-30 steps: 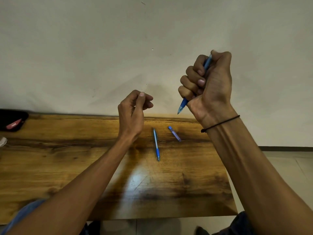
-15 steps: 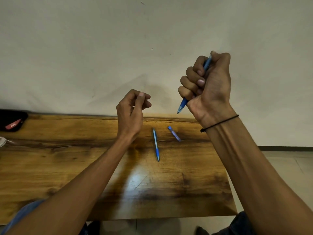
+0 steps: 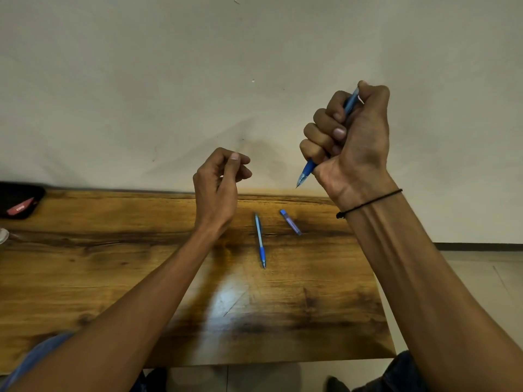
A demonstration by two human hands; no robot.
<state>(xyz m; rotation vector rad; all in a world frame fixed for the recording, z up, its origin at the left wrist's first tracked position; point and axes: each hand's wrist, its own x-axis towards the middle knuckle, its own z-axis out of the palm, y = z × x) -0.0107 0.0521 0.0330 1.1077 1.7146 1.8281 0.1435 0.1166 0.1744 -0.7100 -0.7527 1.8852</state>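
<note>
My right hand [image 3: 353, 142] is raised above the table's right side in a fist. It grips a blue mechanical pencil [image 3: 307, 169] with the tip pointing down and left. My left hand [image 3: 218, 188] is held up over the far edge of the table, its fingers curled and the thumb against the fingertips. Nothing shows between them. A second blue pencil [image 3: 259, 240] lies on the wooden table [image 3: 113, 278] between my hands. A small blue lead case [image 3: 290, 222] lies just to its right.
A black pouch with a red item [image 3: 19, 200] sits at the table's far left corner, with a pale object [image 3: 3, 236] at the left edge. A plain wall stands right behind the table. Tiled floor [image 3: 481, 278] lies to the right.
My left hand has drifted a little left and its fingers have shifted slightly. The right hand and the things on the table have stayed put.
</note>
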